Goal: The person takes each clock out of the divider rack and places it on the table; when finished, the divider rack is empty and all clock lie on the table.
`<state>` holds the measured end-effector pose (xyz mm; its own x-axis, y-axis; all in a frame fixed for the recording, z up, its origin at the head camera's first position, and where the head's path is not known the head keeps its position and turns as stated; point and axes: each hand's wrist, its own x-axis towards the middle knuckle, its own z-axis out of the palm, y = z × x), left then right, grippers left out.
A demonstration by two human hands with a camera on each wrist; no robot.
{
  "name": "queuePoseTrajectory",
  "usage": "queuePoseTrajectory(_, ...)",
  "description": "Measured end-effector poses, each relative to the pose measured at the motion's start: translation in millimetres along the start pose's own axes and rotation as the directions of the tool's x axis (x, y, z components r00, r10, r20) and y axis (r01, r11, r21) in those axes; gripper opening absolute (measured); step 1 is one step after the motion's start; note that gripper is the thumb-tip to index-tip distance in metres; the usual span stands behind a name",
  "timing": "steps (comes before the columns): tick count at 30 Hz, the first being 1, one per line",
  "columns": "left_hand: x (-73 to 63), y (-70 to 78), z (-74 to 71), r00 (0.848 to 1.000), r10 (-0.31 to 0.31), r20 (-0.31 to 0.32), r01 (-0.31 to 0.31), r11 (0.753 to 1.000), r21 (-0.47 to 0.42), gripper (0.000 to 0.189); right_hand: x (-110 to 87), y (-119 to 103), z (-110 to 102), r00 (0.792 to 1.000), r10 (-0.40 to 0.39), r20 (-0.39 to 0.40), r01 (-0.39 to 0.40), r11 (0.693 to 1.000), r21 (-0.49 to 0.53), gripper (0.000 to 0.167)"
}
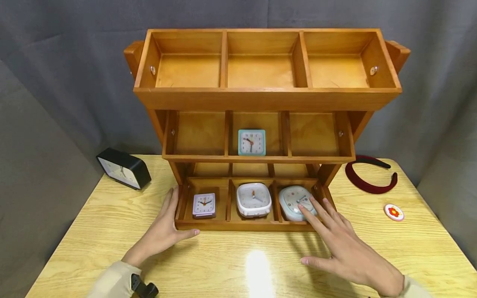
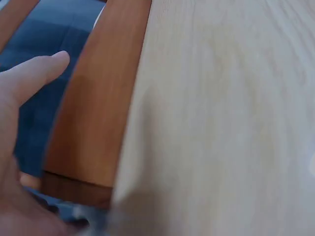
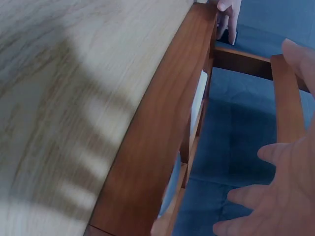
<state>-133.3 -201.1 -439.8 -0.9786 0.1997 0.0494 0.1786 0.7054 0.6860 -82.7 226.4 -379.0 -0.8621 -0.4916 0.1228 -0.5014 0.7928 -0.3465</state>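
Note:
A three-tier wooden rack (image 1: 238, 99) stands on the table, each tier split into three compartments. My left hand (image 1: 164, 231) is at the left end of the bottom tier, fingers extended along its side and thumb pointing inward at the front. My right hand (image 1: 339, 244) spreads its fingers over the right front corner; its fingertips overlap a pale blue clock (image 1: 292, 198), contact unclear. In the bottom tier's middle compartment lies a white clock (image 1: 254, 198), and in the left one a small lilac clock (image 1: 204, 205). A turquoise-framed clock (image 1: 251, 142) sits in the middle tier's centre compartment.
Left of the rack stands a black alarm clock (image 1: 124, 167). On the right lie a dark red headband (image 1: 367, 182) and a round badge with a red flower (image 1: 393, 212). A grey curtain (image 1: 74, 74) hangs behind the wooden table (image 1: 223, 260).

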Motion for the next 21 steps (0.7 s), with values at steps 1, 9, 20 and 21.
queuePoseTrajectory(1,1.7,-3.0,3.0,1.0,-0.02,-0.012,0.02,0.999,-0.047,0.133,-0.4,1,2,1.0,0.002,-0.001,-0.002,1.0,0.002,0.097)
queuePoseTrajectory(9,7.4,-20.8,23.2,0.989,-0.067,-0.134,0.017,0.939,-0.345,0.124,-0.9,-3,-4,1.0,0.005,0.011,-0.005,1.0,0.03,0.097)
queuePoseTrajectory(20,10.4,-23.7,25.8,0.988,-0.064,-0.137,0.004,0.916,-0.401,0.119,51.2,-57,-80,0.944,-0.288,-0.163,0.278,0.957,-0.084,0.102)
queuePoseTrajectory(21,10.5,-23.5,26.9,0.989,-0.067,-0.132,0.008,0.913,-0.408,0.119,59.4,-60,-85,0.941,-0.297,-0.162,0.285,0.954,-0.089,0.101)
